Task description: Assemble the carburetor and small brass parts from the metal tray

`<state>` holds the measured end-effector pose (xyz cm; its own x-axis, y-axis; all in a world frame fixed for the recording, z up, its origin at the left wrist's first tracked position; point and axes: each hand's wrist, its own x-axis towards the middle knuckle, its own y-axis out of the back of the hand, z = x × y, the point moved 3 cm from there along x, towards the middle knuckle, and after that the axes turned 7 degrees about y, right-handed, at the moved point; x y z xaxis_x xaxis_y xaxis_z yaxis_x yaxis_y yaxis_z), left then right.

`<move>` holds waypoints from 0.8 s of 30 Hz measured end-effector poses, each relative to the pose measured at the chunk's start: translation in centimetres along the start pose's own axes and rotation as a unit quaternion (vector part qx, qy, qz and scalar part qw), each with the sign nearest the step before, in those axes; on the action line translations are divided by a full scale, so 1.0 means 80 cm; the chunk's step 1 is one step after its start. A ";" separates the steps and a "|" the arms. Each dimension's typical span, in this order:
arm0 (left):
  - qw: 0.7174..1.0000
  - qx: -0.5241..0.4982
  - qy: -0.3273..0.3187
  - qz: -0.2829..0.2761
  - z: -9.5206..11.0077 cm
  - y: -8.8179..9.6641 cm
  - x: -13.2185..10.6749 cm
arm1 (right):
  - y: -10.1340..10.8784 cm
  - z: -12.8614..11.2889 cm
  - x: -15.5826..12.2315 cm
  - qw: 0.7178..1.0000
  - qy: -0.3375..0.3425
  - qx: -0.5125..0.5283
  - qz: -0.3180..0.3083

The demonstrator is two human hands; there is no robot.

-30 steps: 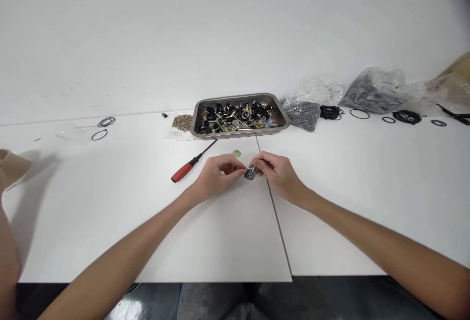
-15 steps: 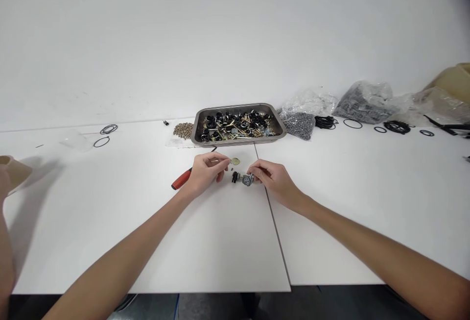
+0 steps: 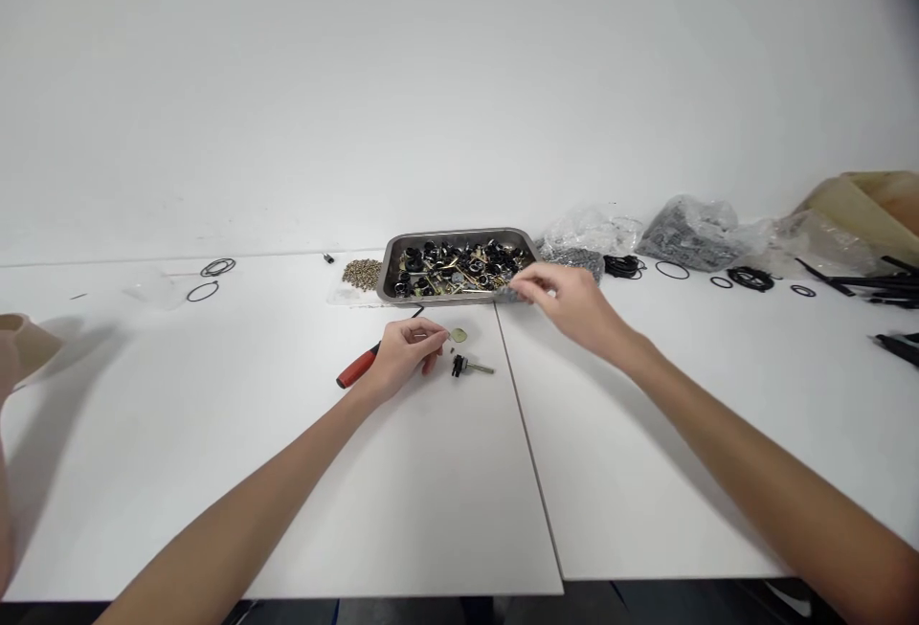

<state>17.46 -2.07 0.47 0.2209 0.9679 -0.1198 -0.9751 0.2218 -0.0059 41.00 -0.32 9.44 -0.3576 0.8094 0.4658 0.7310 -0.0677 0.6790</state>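
Note:
My left hand (image 3: 411,352) is closed in a pinch at the left edge of a flat yellow-green disc (image 3: 459,335). Just below those fingertips lies a tiny dark piece (image 3: 452,350). A black fitting with a metal rod (image 3: 470,367) rests on the table, apart from both hands. Above the front right corner of the metal tray (image 3: 459,301), my right hand (image 3: 567,301) is shut on a small grey metal part (image 3: 506,294), mostly blurred. A red-handled tool (image 3: 357,368) lies partly behind my left hand.
Black, brass and grey parts fill the tray. Left of it is a pile of small brass pieces (image 3: 361,274). Plastic bags of grey parts (image 3: 689,233), black rings (image 3: 750,279) and black strips (image 3: 862,282) line the right. At far left stands a beige container (image 3: 29,347).
My right hand has lifted the grey part off the rod and carried it up and away to the tray's front right corner. My left hand stays by the disc.

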 end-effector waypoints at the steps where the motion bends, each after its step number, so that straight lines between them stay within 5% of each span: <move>1: 1.000 0.002 0.000 0.000 0.000 0.000 0.000 | 0.011 0.003 0.015 1.000 -0.005 -0.021 -0.007; 6: 1.000 0.004 0.000 -0.001 0.000 -0.001 -0.001 | 0.032 0.028 0.080 0.991 -0.054 -0.066 -0.105; 13: 1.000 0.001 0.004 -0.007 -0.005 0.000 0.002 | -0.011 0.085 0.105 0.958 -0.124 -0.119 -0.229; 18: 1.000 0.010 0.003 -0.005 -0.006 0.001 0.003 | -0.021 0.103 0.107 0.961 -0.104 -0.158 -0.201; 24: 1.000 0.008 -0.002 -0.005 -0.004 0.000 0.002 | -0.035 0.089 0.113 0.971 -0.058 -0.150 -0.176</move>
<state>17.48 -1.93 0.10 0.2313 0.9659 -0.1159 -0.9722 0.2339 0.0092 39.86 11.36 7.69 -0.4734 0.8727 0.1199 0.3668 0.0716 0.9275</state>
